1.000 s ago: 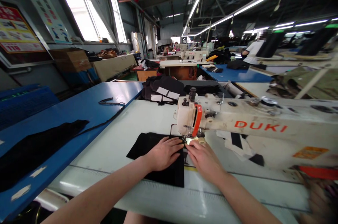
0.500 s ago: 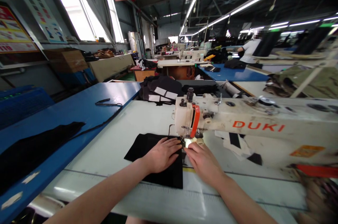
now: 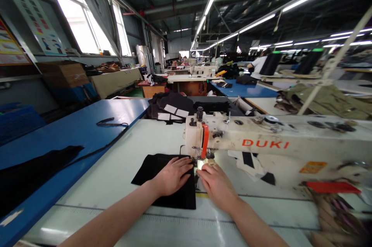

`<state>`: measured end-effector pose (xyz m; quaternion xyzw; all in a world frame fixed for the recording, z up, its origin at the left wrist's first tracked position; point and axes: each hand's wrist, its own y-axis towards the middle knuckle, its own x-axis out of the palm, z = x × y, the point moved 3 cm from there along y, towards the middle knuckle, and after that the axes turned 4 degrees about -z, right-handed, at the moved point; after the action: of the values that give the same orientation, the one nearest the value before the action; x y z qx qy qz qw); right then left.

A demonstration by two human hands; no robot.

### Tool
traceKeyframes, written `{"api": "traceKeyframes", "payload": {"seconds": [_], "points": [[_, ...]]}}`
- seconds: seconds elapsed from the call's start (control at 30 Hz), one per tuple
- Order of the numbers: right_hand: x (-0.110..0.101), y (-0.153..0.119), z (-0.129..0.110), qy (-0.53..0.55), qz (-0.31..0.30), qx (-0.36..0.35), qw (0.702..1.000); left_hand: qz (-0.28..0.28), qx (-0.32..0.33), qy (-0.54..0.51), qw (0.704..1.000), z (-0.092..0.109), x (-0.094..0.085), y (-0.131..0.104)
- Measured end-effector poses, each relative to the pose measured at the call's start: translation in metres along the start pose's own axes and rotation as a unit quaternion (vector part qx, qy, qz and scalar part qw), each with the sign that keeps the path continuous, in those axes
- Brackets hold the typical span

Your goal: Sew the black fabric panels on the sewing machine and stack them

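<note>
Lying flat on the pale sewing table (image 3: 151,138), the black fabric panel (image 3: 149,171) reaches the presser foot (image 3: 195,160) with its far right corner. Judging by that, work along this edge looks barely begun: nearly all of it lies on the near side of the foot. Any stitches are lost in black on black. The panel is matte, smooth and four-sided, with a slanting left side and a straight right edge.

The left hand (image 3: 173,177) rests palm down on the panel's 3 o'clock side, fingers extended and close together. The right hand (image 3: 216,185) sits just off that edge, fingers bent; whether it pinches anything cannot be told.

At 2 o'clock stands the sewing machine (image 3: 232,138), glossy cream enamel with scuffs and a curved orange lever (image 3: 205,140). Crumpled white and black scraps (image 3: 248,163) lie beneath its arm.

At 12 o'clock, beyond the table, is a soft heap of dark cut pieces (image 3: 171,101) bearing flat white labels (image 3: 176,111). Toward 10 o'clock, a shiny blue table (image 3: 72,123) carries a thin, curling black strip (image 3: 116,138).
</note>
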<state>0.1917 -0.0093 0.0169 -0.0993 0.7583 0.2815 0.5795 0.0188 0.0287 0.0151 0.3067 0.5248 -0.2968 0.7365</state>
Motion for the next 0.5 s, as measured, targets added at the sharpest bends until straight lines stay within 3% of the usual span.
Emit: {"api": "traceKeyframes", "payload": {"seconds": [0.5], "points": [[-0.0006, -0.0032, 0.0028, 0.035, 0.013, 0.013, 0.999, 0.015, -0.005, 0.010, 1.000, -0.0066, 0.0027, 0.0068]]}}
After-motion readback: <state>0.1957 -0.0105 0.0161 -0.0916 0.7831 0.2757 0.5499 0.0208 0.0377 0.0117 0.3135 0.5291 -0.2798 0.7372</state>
